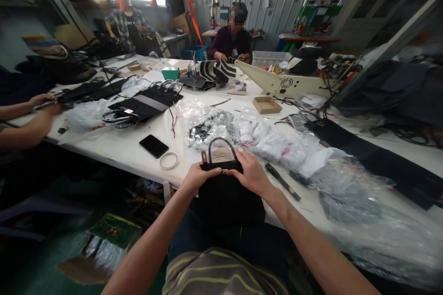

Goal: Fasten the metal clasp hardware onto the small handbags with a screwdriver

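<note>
I hold a small black handbag (228,198) upright at the near edge of the white table (128,147), its round handle (221,144) standing up. My left hand (197,177) is closed on the bag's top left edge. My right hand (252,173) is closed on its top right, with fingertips at a small gold clasp (225,171) in the middle. Pale stuffing shows inside the bag's mouth.
A black phone (154,145) and a metal ring (168,160) lie to the left. Clear plastic bags (273,140) with small parts lie beyond, black straps (282,180) on the right, and more black bags (145,103) further back. Another person's hands (43,103) work at the far left; two people sit at the far side.
</note>
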`<action>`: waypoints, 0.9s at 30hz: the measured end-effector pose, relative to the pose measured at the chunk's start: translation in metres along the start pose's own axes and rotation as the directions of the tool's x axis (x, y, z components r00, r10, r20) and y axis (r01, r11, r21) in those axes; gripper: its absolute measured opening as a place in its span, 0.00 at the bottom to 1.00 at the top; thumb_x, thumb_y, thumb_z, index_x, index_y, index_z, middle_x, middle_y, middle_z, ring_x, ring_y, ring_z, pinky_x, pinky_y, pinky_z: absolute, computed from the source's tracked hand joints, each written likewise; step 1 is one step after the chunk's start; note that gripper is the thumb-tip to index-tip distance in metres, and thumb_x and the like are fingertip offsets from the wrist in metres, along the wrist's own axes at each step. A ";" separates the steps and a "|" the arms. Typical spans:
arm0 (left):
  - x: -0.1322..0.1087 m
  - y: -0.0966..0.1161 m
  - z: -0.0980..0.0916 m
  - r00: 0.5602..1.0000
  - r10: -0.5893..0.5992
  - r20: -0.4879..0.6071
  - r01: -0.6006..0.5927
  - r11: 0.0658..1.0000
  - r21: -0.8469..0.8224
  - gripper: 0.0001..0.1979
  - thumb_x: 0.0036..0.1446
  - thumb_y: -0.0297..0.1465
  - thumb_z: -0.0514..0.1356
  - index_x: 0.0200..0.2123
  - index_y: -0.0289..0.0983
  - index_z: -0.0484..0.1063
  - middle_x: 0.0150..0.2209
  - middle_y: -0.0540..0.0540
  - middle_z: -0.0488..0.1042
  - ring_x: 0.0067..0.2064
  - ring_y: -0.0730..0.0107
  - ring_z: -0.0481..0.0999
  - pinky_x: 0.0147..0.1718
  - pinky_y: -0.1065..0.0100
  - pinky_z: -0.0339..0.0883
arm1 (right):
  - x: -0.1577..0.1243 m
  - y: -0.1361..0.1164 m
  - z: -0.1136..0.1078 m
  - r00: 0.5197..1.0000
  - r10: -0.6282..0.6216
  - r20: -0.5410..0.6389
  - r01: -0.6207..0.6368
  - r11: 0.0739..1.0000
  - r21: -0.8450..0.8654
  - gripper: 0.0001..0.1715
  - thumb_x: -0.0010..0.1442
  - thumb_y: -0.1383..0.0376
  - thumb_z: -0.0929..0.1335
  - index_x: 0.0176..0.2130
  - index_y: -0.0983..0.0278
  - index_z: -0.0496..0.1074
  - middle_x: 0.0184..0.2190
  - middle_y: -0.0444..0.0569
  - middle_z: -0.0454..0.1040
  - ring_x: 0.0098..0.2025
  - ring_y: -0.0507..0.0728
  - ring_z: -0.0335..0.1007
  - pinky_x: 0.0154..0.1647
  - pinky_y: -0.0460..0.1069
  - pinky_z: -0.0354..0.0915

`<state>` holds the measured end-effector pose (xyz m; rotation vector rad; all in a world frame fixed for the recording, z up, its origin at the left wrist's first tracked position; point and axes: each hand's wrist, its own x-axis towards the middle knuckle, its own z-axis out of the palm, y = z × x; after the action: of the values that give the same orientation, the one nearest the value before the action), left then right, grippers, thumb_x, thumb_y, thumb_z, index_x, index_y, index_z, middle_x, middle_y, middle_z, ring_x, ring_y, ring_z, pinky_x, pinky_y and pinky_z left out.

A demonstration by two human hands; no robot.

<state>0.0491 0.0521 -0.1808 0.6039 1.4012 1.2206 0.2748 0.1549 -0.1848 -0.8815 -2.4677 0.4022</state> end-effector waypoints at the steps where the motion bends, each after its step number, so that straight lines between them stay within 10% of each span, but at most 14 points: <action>1: -0.001 -0.001 0.003 0.999 0.038 -0.023 -0.038 0.999 0.023 0.30 0.38 0.41 0.85 0.45 0.34 0.88 0.42 0.40 0.89 0.41 0.53 0.86 0.45 0.59 0.79 | 0.001 0.000 -0.002 1.000 0.006 -0.016 -0.006 1.000 0.021 0.45 0.71 0.54 0.75 0.77 0.67 0.60 0.66 0.67 0.74 0.67 0.75 0.71 0.70 0.70 0.68; 9: -0.010 -0.008 0.012 0.981 0.155 -0.114 -0.144 0.985 0.093 0.28 0.42 0.41 0.84 0.45 0.35 0.87 0.41 0.41 0.89 0.41 0.53 0.86 0.43 0.62 0.79 | 0.013 0.008 -0.011 0.991 0.000 0.133 -0.009 0.998 0.069 0.39 0.67 0.55 0.79 0.68 0.66 0.70 0.58 0.62 0.81 0.60 0.72 0.77 0.65 0.66 0.70; 19: 0.010 -0.006 0.007 0.964 0.106 -0.245 0.002 0.915 0.404 0.46 0.33 0.52 0.84 0.54 0.34 0.85 0.41 0.39 0.89 0.44 0.42 0.88 0.39 0.56 0.83 | 0.006 0.018 0.000 0.989 -0.112 0.093 0.115 0.993 -0.031 0.54 0.73 0.50 0.73 0.80 0.71 0.48 0.74 0.71 0.66 0.71 0.73 0.68 0.73 0.66 0.62; 27: -0.002 -0.007 0.018 0.950 0.123 -0.287 0.021 0.891 0.453 0.44 0.32 0.54 0.83 0.52 0.36 0.86 0.39 0.41 0.89 0.45 0.36 0.89 0.38 0.54 0.84 | 0.023 0.027 -0.027 0.949 0.102 0.300 -0.179 0.954 0.241 0.36 0.53 0.43 0.84 0.50 0.58 0.76 0.43 0.45 0.83 0.46 0.64 0.81 0.44 0.51 0.71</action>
<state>0.0679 0.0536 -0.1837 0.7963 1.9764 1.0614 0.2871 0.1932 -0.1658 -0.9431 -2.5277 0.9487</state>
